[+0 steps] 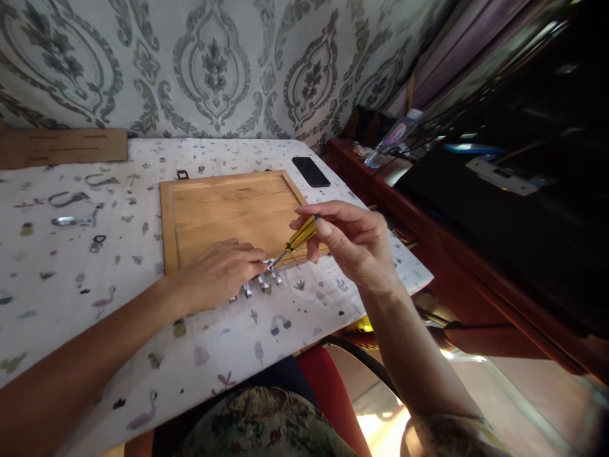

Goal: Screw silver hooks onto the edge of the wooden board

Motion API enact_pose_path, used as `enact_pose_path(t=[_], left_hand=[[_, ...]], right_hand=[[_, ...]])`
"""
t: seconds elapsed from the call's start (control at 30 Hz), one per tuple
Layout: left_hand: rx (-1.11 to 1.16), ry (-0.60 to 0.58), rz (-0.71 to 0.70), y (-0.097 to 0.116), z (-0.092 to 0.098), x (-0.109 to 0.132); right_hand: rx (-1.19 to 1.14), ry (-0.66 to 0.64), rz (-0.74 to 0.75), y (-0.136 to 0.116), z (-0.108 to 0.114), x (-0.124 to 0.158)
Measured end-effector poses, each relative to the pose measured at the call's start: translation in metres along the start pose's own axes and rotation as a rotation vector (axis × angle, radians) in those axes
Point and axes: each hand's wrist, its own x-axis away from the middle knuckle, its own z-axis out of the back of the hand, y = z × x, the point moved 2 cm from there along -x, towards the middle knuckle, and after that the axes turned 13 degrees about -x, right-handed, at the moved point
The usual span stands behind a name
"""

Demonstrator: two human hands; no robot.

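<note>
A wooden board with a raised rim (pixel 228 203) lies flat on the cloth-covered table. Along its front edge are several small silver metal hooks (pixel 263 283), some partly covered by my fingers. My left hand (pixel 221 273) rests over that edge, its closed fingertips holding the hook nearest the screwdriver. Between the thumb and fingers of my right hand (pixel 349 238) is a yellow and black screwdriver (pixel 301 235). It slants down to the left, and its tip meets the hook beside my left fingertips. Any screw under the tip is too small to make out.
Loose metal hooks (pixel 73 220) and a small dark fitting (pixel 98 243) lie at the left of the table. Cardboard (pixel 64 147) is at the back left, a black phone (pixel 311 172) behind the board. A reddish wooden cabinet (pixel 457 266) with a bottle (pixel 392 139) stands right.
</note>
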Motion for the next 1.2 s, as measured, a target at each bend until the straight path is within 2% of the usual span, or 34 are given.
enact_pose_path(t=[0.23, 0.5, 0.87, 1.2], left_hand=[[-0.022, 0.039, -0.022, -0.0002, -0.0003, 0.0007], [0.004, 0.047, -0.021, -0.0011, -0.0035, 0.0007], [0.067, 0.075, -0.014, -0.0015, -0.0018, 0.002], [0.051, 0.053, -0.009, -0.0011, -0.0034, 0.0024]], right_hand=[[0.025, 0.094, -0.008, 0.0019, -0.0064, -0.0036], [0.022, 0.021, 0.004, 0.0044, 0.003, 0.0014], [0.082, 0.08, 0.007, 0.0011, -0.0045, -0.0014], [0.05, 0.033, 0.005, -0.0018, -0.0012, 0.0022]])
